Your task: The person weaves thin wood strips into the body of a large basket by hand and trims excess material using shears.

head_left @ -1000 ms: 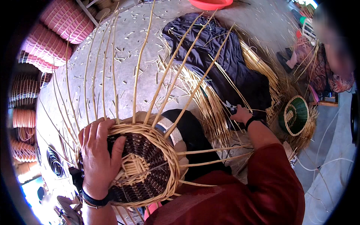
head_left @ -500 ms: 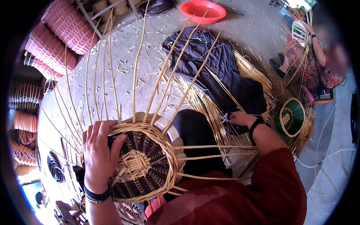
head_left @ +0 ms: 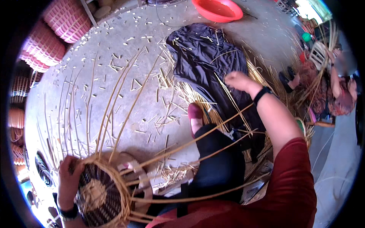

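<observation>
A round basket [head_left: 97, 195] of dark and pale weave sits low at the left, tilted, with long pale rods [head_left: 116, 95] standing out from its braided rim. My left hand [head_left: 68, 182] grips the rim's left side, the fingers curled over it. Far from the basket, my right hand [head_left: 239, 81] is over the dark cloth [head_left: 207, 53], its fingers bent together beside thin rods on the cloth. Whatever it may hold is too small to make out. What look like pruning shears [head_left: 229, 135] rest beside my knee, partly hidden by the rods.
Cut bits of rod litter the grey floor [head_left: 125, 41]. Pale rods [head_left: 201, 97] lie in a bundle under the cloth. A red basin [head_left: 218, 11] stands at the back. Another person [head_left: 310, 79] works with rods at the right. Pink baskets [head_left: 66, 19] are stacked at the upper left.
My right hand has let go of the shears and moved up over the cloth. The basket and my left hand have shifted down and left, and the view has turned.
</observation>
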